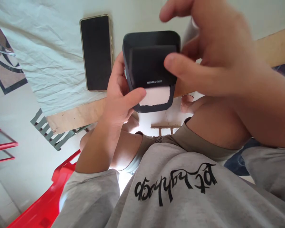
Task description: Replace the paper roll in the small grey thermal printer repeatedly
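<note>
Two bare hands hold a small black label printer (152, 63) above the person's lap, in front of the table's wooden edge (80, 115). The left hand (120, 95) is wrapped around the printer's left side, and its thumb presses on the white label paper (156, 96) that sticks out of the slot at the printer's near end. The right hand (213, 50) comes in from the right and is curled loosely over the printer, its thumb lying across the dark lid just above the white brand lettering; whether its other fingers actually grip the far side cannot be told, since the hand hides them. A black phone (96, 52) lies face up on the pale cloth (49, 63) that covers the table, just left of the printer and apart from both hands. A red plastic chair (49, 196) shows at the lower left, beside the grey sleeve (90, 199).
</note>
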Tool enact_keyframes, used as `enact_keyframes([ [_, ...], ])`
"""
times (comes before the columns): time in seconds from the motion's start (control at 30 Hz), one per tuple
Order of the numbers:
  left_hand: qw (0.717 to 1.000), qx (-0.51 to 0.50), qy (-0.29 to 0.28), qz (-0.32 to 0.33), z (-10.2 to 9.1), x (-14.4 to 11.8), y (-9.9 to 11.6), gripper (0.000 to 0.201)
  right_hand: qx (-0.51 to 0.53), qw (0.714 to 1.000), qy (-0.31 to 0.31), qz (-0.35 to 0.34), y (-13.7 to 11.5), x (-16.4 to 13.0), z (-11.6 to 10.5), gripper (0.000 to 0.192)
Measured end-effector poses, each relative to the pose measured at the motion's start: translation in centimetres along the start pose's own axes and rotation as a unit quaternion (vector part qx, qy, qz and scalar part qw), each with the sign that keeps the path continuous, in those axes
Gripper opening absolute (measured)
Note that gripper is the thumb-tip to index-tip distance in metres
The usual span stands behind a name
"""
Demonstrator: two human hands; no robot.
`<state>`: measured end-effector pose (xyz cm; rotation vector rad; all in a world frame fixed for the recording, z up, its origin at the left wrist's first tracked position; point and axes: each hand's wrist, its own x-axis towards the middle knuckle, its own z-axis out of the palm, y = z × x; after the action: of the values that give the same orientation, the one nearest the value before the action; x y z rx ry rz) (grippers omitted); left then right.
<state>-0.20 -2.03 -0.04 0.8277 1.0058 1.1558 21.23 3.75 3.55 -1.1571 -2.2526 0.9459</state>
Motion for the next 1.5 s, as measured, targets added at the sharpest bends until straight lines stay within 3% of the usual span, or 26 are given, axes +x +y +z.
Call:
enact_keyframes([
  [0.1,0.999,-0.024,0.031,-0.015,0.9,-0.3,0.3,0.043,0.037,0.999,-0.037,-0.006,-0.5,0.2,0.3,0.052],
  [0.23,1.000,-0.013,0.017,-0.016,1.1,-0.4,0.6,0.046,0.084,0.994,-0.073,0.019,-0.5,0.6,0.8,0.062],
  [0.43,1.000,0.011,-0.008,0.010,-0.7,0.1,-0.2,0.049,-0.040,0.998,-0.039,0.012,0.1,1.1,1.0,0.072],
  [0.57,0.997,-0.050,-0.047,0.047,-0.5,0.7,-0.9,0.041,-0.062,0.997,-0.035,-0.035,0.2,1.1,1.2,0.076],
  [0.7,0.989,-0.143,0.001,0.022,0.1,1.2,-0.8,0.032,-0.062,0.993,0.014,-0.102,0.1,0.7,1.2,0.068],
  [0.83,0.992,-0.126,0.008,-0.010,-0.7,1.9,-0.8,0.027,-0.059,0.994,-0.003,-0.090,0.2,0.4,1.1,0.055],
  [1.03,0.988,-0.152,0.024,-0.013,-0.2,1.8,-0.3,0.014,-0.037,0.995,-0.038,-0.083,0.4,0.6,1.1,0.060],
  [1.33,0.989,-0.126,0.078,-0.028,0.7,1.9,0.4,0.014,-0.022,0.995,-0.053,-0.084,0.8,0.8,1.1,0.072],
  [1.5,0.982,-0.136,0.113,-0.072,1.7,1.9,1.4,0.019,-0.087,0.994,-0.019,-0.056,0.3,0.4,0.2,0.068],
])
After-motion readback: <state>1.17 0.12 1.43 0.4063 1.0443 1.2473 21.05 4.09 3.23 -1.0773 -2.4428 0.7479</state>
